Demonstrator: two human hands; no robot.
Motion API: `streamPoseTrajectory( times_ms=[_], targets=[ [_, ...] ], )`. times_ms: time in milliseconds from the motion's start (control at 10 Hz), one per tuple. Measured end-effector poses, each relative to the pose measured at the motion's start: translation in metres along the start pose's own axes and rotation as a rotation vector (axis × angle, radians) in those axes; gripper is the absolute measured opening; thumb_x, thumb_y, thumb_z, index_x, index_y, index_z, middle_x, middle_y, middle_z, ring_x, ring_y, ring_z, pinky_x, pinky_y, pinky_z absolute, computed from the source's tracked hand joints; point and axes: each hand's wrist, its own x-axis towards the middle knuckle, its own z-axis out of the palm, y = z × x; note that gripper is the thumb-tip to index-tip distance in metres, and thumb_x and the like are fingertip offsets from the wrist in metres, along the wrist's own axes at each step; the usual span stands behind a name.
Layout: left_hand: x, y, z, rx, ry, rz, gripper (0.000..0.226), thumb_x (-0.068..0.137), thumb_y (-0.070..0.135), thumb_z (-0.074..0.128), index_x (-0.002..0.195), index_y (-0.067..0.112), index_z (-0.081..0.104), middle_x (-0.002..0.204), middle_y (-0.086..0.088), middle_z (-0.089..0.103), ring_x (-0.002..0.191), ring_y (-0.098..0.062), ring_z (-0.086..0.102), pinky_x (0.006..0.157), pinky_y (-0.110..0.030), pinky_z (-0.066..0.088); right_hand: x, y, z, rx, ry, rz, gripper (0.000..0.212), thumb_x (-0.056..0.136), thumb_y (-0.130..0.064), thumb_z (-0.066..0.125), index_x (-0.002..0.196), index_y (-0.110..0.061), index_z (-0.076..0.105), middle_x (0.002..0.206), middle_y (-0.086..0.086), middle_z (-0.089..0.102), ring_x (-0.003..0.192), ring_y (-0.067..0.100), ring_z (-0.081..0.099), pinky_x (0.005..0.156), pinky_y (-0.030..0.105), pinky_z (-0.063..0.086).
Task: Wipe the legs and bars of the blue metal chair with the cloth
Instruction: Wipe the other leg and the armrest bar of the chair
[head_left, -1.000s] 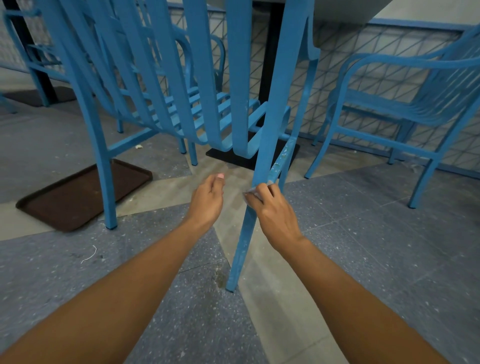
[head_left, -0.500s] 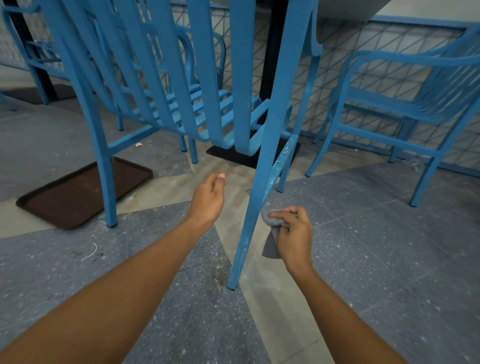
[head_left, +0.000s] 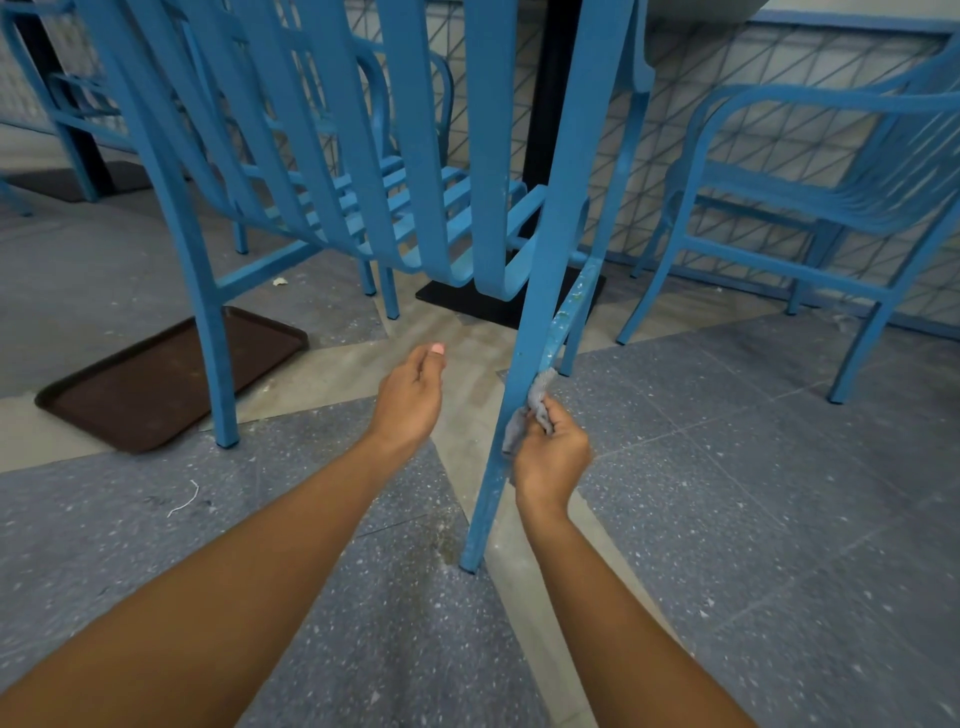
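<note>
Wiping the near right leg (head_left: 524, 364) of the chair (head_left: 395, 171) is the step in hand, I'd say. My right hand (head_left: 551, 457) has its fingers curled round the grey cloth (head_left: 535, 402), bunched up and pressed against the right side of that leg, just below where the speckled side bar (head_left: 569, 317) joins it. The left hand (head_left: 410, 400) hangs in the air left of the leg, fingers loosely curled, holding nothing and touching nothing.

The leg looks grubby with pale specks from the cloth down to the foot, and the bar is spotted too, so I reckon there's plenty left. Next move, as I judge it: run the cloth along the leg with steady pressure, wrapping it round to catch the far side, then go up onto the bar. The left hand could steady the chair so it doesn't scoot on the floor (head_left: 727, 519).

Compared with half a second back, the right hand has come in from off to the right, where the cloth dangled clear of the leg, and now it's back on the metal. Left hand has barely budged. The brown tray (head_left: 156, 379) on the floor at left hasn't moved either.
</note>
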Motion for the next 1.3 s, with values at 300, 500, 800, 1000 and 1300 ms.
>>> streamPoseTrajectory(
  times_ms=[300, 500, 800, 1000, 1300],
  targets=[
    [0.000, 0.002, 0.007, -0.025, -0.012, -0.002, 0.038, 0.100, 0.034, 0.029, 0.121, 0.017, 0.055, 0.111, -0.005, 0.061, 0.105, -0.024, 0.058, 0.094, -0.036, 0.042, -0.016, 0.018, 0.003, -0.060, 0.019, 0.114, 0.016, 0.081, 0.007, 0.061, 0.088, -0.002, 0.072, 0.081, 0.004, 0.061, 0.073, 0.013, 0.054, 0.060, 0.004, 0.037],
    [-0.004, -0.006, 0.007, 0.000, -0.028, -0.002, 0.041, 0.099, 0.035, 0.028, 0.127, 0.017, 0.052, 0.113, -0.002, 0.060, 0.106, -0.022, 0.057, 0.097, -0.038, 0.043, -0.012, 0.010, -0.028, -0.113, -0.225, -0.089, 0.017, 0.081, 0.009, 0.060, 0.085, -0.003, 0.071, 0.080, 0.002, 0.058, 0.071, 0.012, 0.053, 0.062, 0.002, 0.040],
    [-0.005, -0.014, 0.004, 0.004, -0.028, -0.010, 0.042, 0.099, 0.039, 0.029, 0.128, 0.018, 0.051, 0.123, -0.003, 0.058, 0.112, -0.021, 0.055, 0.101, -0.041, 0.042, 0.026, -0.032, -0.020, -0.330, -0.257, -0.612, 0.028, 0.089, -0.008, 0.055, 0.114, -0.016, 0.065, 0.086, 0.001, 0.042, 0.075, 0.004, 0.036, 0.068, 0.023, 0.039],
    [-0.005, -0.017, 0.007, 0.043, -0.037, -0.015, 0.043, 0.099, 0.038, 0.028, 0.129, 0.018, 0.050, 0.125, -0.004, 0.058, 0.113, -0.022, 0.055, 0.103, -0.043, 0.041, 0.024, -0.026, -0.025, -0.640, -0.331, -0.765, 0.034, 0.091, -0.048, 0.047, 0.066, -0.030, 0.034, 0.080, -0.004, 0.044, 0.067, 0.016, 0.045, 0.063, 0.037, 0.038],
    [-0.011, -0.014, 0.018, -0.012, -0.085, -0.039, 0.039, 0.099, 0.033, 0.030, 0.125, 0.015, 0.053, 0.118, -0.005, 0.060, 0.109, -0.024, 0.057, 0.102, -0.043, 0.041, 0.013, 0.019, -0.022, -0.791, -0.552, -0.711, 0.044, 0.087, 0.006, 0.043, 0.123, -0.016, 0.054, 0.111, 0.022, 0.046, 0.098, 0.037, 0.045, 0.074, 0.042, 0.040]
  ],
)
